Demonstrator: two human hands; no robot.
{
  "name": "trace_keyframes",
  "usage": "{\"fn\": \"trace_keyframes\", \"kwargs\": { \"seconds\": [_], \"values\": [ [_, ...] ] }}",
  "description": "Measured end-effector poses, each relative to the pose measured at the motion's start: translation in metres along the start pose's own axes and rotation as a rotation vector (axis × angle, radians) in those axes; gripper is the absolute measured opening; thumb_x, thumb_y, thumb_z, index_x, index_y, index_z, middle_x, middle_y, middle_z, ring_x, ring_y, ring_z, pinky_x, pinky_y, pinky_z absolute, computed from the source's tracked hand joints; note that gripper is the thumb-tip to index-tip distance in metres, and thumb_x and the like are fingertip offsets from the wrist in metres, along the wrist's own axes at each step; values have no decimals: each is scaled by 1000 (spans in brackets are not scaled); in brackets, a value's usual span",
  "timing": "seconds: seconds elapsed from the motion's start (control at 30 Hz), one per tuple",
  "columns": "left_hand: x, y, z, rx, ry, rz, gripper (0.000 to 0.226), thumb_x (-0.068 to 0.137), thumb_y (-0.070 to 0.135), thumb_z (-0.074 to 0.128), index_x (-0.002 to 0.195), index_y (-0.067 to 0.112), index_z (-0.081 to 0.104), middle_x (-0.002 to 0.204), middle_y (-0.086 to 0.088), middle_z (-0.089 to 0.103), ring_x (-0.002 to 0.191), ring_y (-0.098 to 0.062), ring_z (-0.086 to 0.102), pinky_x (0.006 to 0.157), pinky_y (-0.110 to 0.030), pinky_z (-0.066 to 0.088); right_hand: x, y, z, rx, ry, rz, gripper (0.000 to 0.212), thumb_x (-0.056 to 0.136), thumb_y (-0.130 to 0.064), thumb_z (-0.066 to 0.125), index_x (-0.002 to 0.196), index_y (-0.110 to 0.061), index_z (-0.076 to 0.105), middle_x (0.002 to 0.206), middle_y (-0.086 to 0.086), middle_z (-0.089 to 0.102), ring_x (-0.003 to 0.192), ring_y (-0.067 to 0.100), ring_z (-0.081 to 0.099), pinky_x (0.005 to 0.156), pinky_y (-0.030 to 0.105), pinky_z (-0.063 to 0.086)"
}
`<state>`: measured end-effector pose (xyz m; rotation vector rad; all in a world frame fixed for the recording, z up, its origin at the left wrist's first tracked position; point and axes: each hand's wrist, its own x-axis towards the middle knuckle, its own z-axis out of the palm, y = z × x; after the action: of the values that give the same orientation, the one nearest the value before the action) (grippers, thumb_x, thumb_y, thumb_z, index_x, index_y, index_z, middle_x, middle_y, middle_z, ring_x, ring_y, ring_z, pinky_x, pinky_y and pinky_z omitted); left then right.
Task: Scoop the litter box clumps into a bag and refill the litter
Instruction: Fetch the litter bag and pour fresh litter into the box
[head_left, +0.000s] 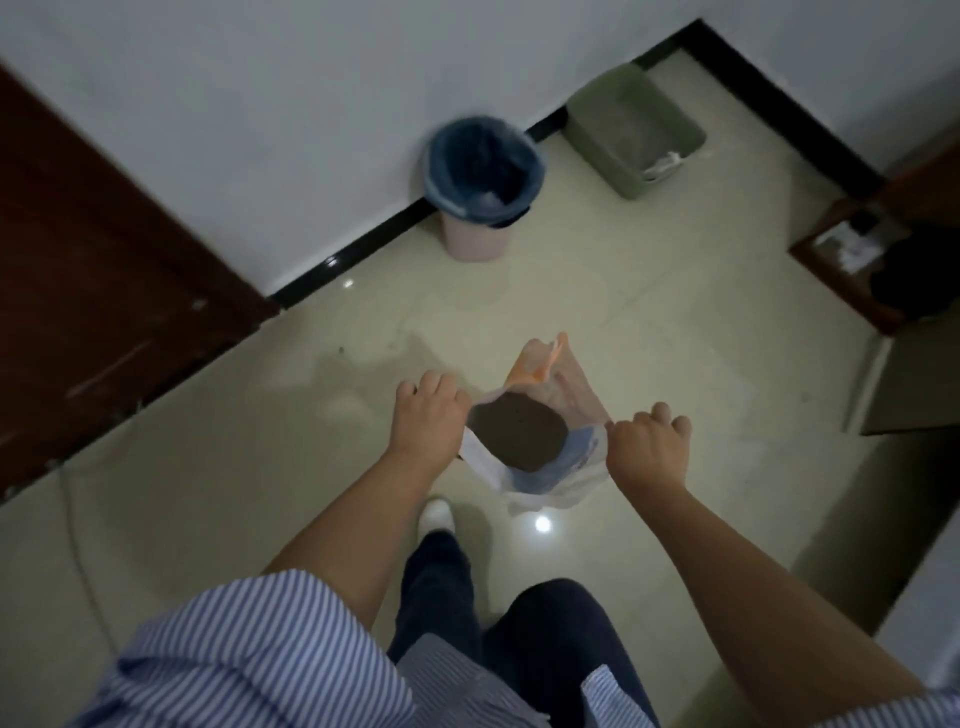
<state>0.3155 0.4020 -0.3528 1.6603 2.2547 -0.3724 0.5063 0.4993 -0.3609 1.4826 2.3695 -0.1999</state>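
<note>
I have both hands on the bag (535, 457): my left hand (428, 415) pinches its left rim with curled fingers, my right hand (649, 449) pinches the right rim the same way, and together they hold the mouth stretched wide between them. Dark litter (519, 431) fills the bag, level and well below the rim. An orange flap (543, 364) stands up at the far edge. The box (634, 132) lies ahead and to the right, in the corner, its long axis running along the right-hand wall; my right hand is the nearer one to it. A white scoop (662, 166) seems to rest at its near end, though blur makes that unsure. The bin (483, 182) stands left of the box against the wall, well apart from it. Bare floor (597, 291) lies open between me and the box, so I judge the carry forward is unobstructed; only the dark furniture (883, 270) on the right narrows the approach
</note>
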Motion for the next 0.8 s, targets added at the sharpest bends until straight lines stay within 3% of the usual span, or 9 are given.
{"fn": "trace_keyframes", "kwargs": {
  "seconds": [0.07,0.17,0.27,0.33,0.43,0.5,0.57,0.7,0.8],
  "values": [
    [53,8,-11,25,5,73,9,33,20,60,41,19,57,50,3,53,49,-16,54,48,-20,38,33,25,-8,52,-33,35,33,27,-1,91,34,-6,60,47,12,55,53,29,58,52,30,38],
    [128,30,-38,132,79,132,9,35,17,61,41,17,55,49,1,51,48,-18,51,56,-26,25,87,60,-15,21,-32,83,38,19,-4,92,32,-10,57,49,9,54,50,28,57,54,27,25],
    [204,56,-59,121,42,197,33,20,14,79,43,17,56,51,1,52,47,-17,54,48,-23,36,153,99,-40,12,-156,133,8,75,-14,71,78,-7,73,94,11,61,95,29,56,70,32,24],
    [246,73,-85,74,-11,198,30,44,18,82,68,14,65,74,-3,61,71,-20,61,59,-25,45,196,127,-43,20,-175,122,28,95,-15,41,107,-13,66,118,5,51,114,25,42,82,31,28],
    [322,93,-110,36,-48,128,26,80,18,63,104,10,57,108,-7,56,103,-23,53,81,-30,43,263,158,-55,23,-193,101,31,94,-13,37,108,-15,65,118,3,50,115,24,40,94,33,29],
    [363,103,-123,25,-24,149,36,40,13,86,67,9,62,70,-8,60,63,-23,60,51,-24,45,308,172,-65,15,-220,100,31,93,-13,39,108,-16,65,116,3,50,115,24,40,98,35,27],
    [410,104,-114,-3,-58,164,44,13,1,85,41,10,52,44,-5,49,35,-20,48,34,-16,33,352,181,-72,10,-234,100,30,91,-12,41,106,-17,66,115,4,51,116,24,39,99,36,26],
    [490,112,-118,-15,-11,173,44,12,-2,82,37,12,49,40,-2,47,35,-18,48,35,-14,23,439,199,-78,27,-53,87,25,74,9,51,70,-5,71,81,10,60,88,28,55,84,40,29],
    [559,117,-123,-88,-31,166,40,18,1,84,36,14,51,41,-1,49,36,-16,50,35,-12,29,501,213,-75,19,-180,58,12,74,3,62,73,-6,70,80,7,55,90,27,55,78,33,16]
  ]
}}
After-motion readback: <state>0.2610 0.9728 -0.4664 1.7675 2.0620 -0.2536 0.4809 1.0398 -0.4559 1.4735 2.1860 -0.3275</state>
